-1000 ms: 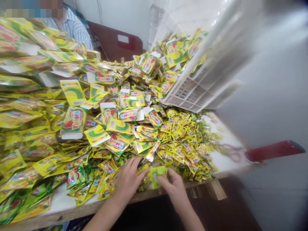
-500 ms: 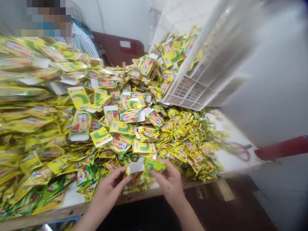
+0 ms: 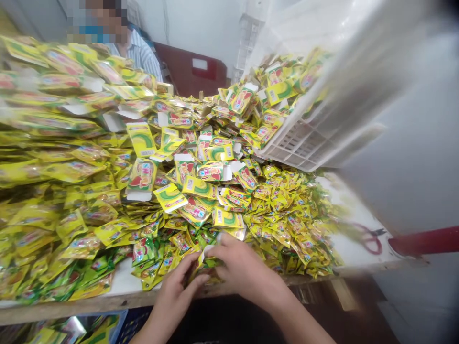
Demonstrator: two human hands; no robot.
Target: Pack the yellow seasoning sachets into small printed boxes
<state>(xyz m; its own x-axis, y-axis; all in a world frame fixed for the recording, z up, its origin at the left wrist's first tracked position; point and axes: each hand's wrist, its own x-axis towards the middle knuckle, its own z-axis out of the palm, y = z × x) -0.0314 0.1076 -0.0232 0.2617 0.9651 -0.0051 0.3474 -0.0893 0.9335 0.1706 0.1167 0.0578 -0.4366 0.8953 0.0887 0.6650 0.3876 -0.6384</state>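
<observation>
I've got the 2 hands, left hand [image 3: 174, 291] and right hand [image 3: 247, 270], together at bottom center, fingers clamped on a partly hidden yellow sachet [image 3: 205, 263]. Across the table [image 3: 122, 282], a big sachet heap [image 3: 279, 224] and scattered open cartons [image 3: 141, 175] remain; no finished stack visible.

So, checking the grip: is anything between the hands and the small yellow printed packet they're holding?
Nothing visible: the left hand and right hand sit on the small yellow printed packet, though much of it is hidden.
</observation>
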